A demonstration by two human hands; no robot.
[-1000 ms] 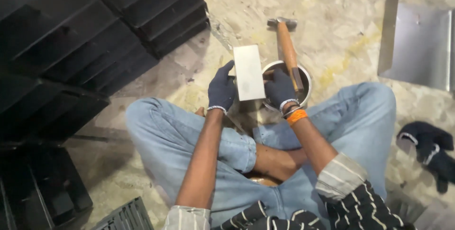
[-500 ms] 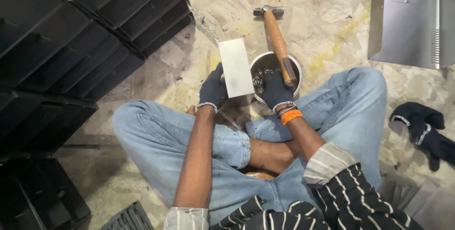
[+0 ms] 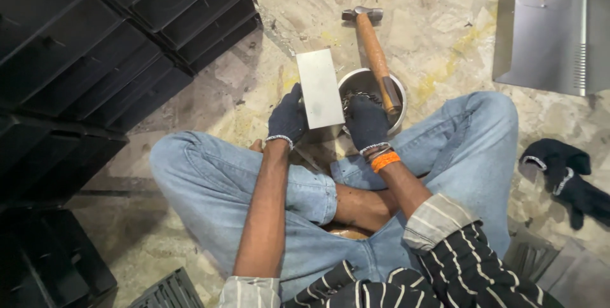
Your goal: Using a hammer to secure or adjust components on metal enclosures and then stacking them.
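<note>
Plate (image 3: 319, 89) is tilted further left than a second ago, lower end just left of the bowl (image 3: 356, 82), left hand (image 3: 287, 117) gripping its left edge, right hand (image 3: 367, 122) curled at the bowl rim by the plate's right side, hammer (image 3: 376, 57) lying across bowl, so repositioning looks under way.

Mottled beige stone floor (image 3: 445, 47), dusty; stacked black trays (image 3: 95, 47) at left, grey metal panel (image 3: 546, 35) at right
</note>
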